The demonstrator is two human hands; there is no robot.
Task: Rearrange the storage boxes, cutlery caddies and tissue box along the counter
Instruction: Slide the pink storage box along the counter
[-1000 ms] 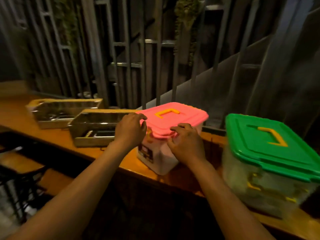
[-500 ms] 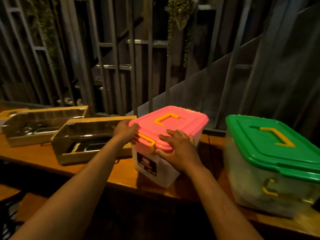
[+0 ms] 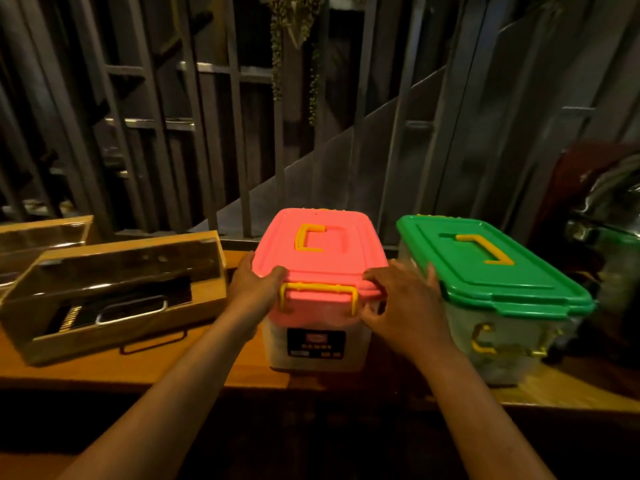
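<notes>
Clearly the step in hand was shifting the pink-lidded box along the counter; no tissue box showed in view.

Far left, one wooden cutlery caddy sat at the back, cut off by the frame edge. A second caddy lay nearer, w/ dark cutlery & a wire handle inside, just beside the pink box's left side.

The left hand was clamped on the left edge of the pink lid, thumb over the front corner. The pink-lidded box stood on the counter's front part, centre frame, yellow front latch closed. The right hand gripped its right side, fingers wrapped under the lid rim, squeezed into the narrow gap vs the green-lidded box, which stood right next to it.

Next move, prob.: slide or lift the pink box w/ both hands, keeping it level; little room either side, so knuckles could catch the green box or the caddy get bumped.

Vs half a sec before: the pink box had turned square to the counter edge & sat closer to the green one; the right hand had dropped from the lid top to the side.
</notes>
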